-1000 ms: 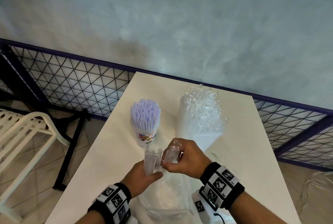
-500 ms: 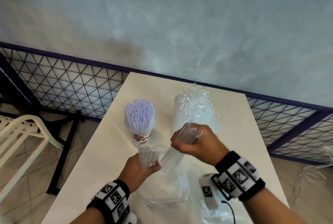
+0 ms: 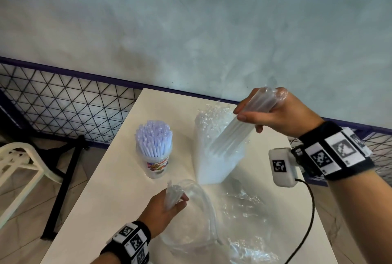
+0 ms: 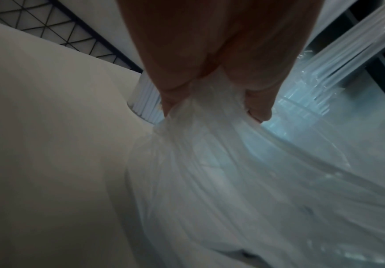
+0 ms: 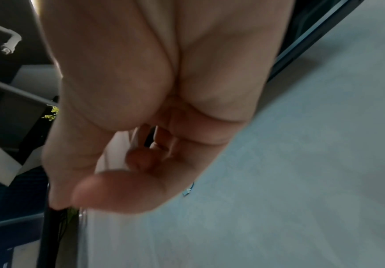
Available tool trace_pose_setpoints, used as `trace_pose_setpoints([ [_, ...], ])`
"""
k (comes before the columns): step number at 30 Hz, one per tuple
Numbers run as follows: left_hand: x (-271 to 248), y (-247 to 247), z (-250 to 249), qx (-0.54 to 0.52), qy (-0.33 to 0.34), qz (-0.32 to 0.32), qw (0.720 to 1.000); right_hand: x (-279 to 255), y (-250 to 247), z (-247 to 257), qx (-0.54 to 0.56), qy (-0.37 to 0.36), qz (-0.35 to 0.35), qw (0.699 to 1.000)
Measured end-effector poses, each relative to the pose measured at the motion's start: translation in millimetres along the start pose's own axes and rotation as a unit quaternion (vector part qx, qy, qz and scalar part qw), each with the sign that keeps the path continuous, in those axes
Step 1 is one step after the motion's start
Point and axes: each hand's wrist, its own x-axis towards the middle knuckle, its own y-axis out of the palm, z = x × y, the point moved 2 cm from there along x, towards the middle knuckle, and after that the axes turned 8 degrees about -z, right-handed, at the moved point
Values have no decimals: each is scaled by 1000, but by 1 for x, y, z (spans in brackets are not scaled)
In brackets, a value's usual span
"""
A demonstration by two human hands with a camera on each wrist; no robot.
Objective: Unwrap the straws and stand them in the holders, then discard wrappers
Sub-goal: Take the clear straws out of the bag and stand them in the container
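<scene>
This looks like the seating area of a small café or drink stall. A plain white table (image 3: 118, 179) stands against a low purple-framed metal mesh barrier (image 3: 63, 104), beyond which lies a bare grey concrete floor (image 3: 212, 30). A white plastic chair (image 3: 19, 162) sits beside the table on tiled flooring. On the tabletop a labelled holder cup (image 3: 156, 164) is packed full of upright straws (image 3: 153, 138), stock such a shop keeps.

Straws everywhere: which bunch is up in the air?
The clear bunch of straws gripped in the right hand, slanting above the table; the pale purple straws stand in their holder.
</scene>
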Motion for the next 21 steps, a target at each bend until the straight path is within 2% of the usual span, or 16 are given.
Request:
trace_pose_setpoints([
  [9, -1, -4, 10, -10, -46, 5, 999, 21, 21, -5, -19, -19, 71, 997],
  [14, 0, -4, 14, -14, -50, 1, 999, 11, 52, -45, -22, 54, 120, 991],
  [18, -1, -4, 14, -17, -56, -6, 998, -8, 78, -80, -7, 116, 84, 990],
  [21, -2, -5, 13, -17, -56, -6, 998, -7, 69, -81, -69, 120, 39, 990],
])
